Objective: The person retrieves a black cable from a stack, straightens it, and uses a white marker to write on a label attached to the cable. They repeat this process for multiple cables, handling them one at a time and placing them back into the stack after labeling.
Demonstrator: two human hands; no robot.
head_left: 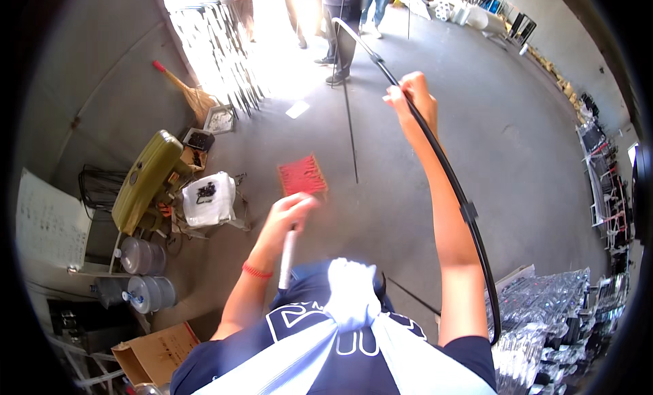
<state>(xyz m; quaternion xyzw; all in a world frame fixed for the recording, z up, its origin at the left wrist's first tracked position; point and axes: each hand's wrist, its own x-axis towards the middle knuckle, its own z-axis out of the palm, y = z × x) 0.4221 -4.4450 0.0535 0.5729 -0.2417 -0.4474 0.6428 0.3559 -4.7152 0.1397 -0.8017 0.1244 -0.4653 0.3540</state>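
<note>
Raised ahead and to the right, my right hand (416,102) is closed round a long, curved black pole (452,181). The pole has a pale bent far end and a dark sleeve partway down; its lower part bows outward beside my right forearm. My left hand (289,221), with a red bracelet at the wrist, is nearer my body and slightly blurred. Its fingers are closed on a short white stick (287,259) that points down. Beyond that hand, a red mat (302,175) lies on the floor.
At left stand an olive-green machine (146,181), a stool with a white cover (209,203), water jugs (151,294) and a cardboard box (155,354). Plastic-wrapped bundles (544,313) lie at lower right. A broom (194,99) leans near metal rods (218,52). Several people (340,35) stand ahead.
</note>
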